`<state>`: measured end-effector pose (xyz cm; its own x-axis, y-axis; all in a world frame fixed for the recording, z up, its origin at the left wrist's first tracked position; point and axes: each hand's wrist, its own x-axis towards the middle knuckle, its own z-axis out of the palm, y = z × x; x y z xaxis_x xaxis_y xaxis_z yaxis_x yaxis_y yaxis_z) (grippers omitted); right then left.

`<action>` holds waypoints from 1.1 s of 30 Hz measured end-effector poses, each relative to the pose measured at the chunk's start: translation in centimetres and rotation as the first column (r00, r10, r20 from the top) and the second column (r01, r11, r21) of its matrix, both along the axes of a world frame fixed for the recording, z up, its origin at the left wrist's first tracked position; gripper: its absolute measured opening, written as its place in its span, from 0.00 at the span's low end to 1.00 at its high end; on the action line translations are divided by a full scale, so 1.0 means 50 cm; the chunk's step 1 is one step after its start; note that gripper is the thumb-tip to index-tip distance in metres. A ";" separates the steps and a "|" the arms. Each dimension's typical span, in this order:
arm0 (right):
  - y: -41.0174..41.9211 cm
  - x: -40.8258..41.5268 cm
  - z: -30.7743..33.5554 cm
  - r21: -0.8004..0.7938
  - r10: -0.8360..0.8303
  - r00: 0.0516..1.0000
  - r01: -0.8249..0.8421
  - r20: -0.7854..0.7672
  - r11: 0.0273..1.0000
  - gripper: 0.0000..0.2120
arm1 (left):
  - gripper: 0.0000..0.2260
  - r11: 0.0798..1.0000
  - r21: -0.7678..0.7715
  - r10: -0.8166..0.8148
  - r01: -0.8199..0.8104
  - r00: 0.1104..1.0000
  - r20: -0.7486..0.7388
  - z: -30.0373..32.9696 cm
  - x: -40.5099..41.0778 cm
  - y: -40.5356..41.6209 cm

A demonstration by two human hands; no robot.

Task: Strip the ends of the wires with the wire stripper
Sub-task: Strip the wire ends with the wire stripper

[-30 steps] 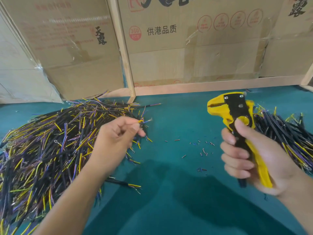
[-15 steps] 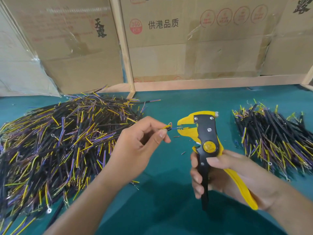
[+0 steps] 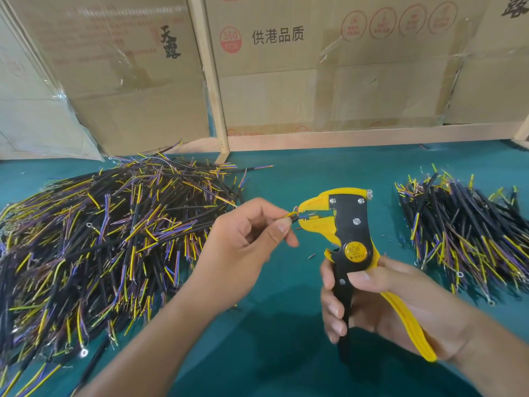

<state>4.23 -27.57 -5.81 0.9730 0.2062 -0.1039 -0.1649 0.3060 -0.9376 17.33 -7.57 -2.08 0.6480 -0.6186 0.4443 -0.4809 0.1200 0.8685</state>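
Yellow and purple cores of the wire (image 3: 293, 216) I am pinching reach rightward into the mouth of the wire stripper (image 3: 347, 224), the wire's long axis running roughly level, left to right, straight at the jaws. My left hand (image 3: 246, 239) pinches it just beside the stripper's nose; my right hand (image 3: 380, 305) is wrapped round both handles below, tool upright. I judge the next squeeze depends on the tips sitting squarely between the blades. Unstripped wires (image 3: 100, 239) lie heaped left, a smaller pile (image 3: 463, 233) right, on the green table (image 3: 286, 353).
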 end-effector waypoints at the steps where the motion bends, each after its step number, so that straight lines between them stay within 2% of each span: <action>1: 0.000 0.001 -0.002 -0.018 -0.025 0.999 0.026 0.020 1.000 0.19 | 0.05 1.000 -0.015 -0.010 0.010 1.000 -0.028 -0.001 -0.001 -0.001; 5: 0.006 -0.001 0.012 -0.008 -0.061 0.997 0.061 -0.043 0.998 0.20 | 0.05 0.994 -0.097 -0.062 0.047 0.985 -0.164 -0.003 -0.003 -0.007; 10: 0.021 0.000 0.028 -0.007 -0.072 0.997 0.072 -0.040 0.997 0.17 | 0.05 0.997 -0.065 -0.040 0.031 0.989 -0.141 -0.002 -0.004 -0.006; 13: 0.034 0.004 0.044 0.111 0.028 0.999 -0.024 -0.028 0.994 0.12 | 0.05 0.998 -0.053 -0.027 0.020 0.989 -0.148 -0.002 -0.005 -0.006; 15: 0.038 0.006 0.049 0.140 0.024 0.999 -0.019 -0.037 0.990 0.12 | 0.05 0.999 -0.049 -0.024 0.016 0.989 -0.148 -0.003 -0.006 -0.007; 27: 0.053 0.000 0.050 0.135 -0.042 0.993 0.057 -0.114 0.989 0.16 | 0.05 1.000 -0.013 0.011 -0.013 0.990 -0.140 -0.004 -0.005 -0.008; 33: 0.061 0.004 0.048 0.071 -0.156 0.976 0.169 -0.153 0.983 0.19 | 0.07 1.000 0.011 0.018 -0.017 0.988 -0.153 -0.008 -0.004 -0.009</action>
<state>4.41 -24.52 -3.42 0.9697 0.0605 -0.2365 -0.2399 0.4155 -0.8774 17.13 -8.03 -2.48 0.7190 -0.6100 0.3330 -0.3438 0.1042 0.9332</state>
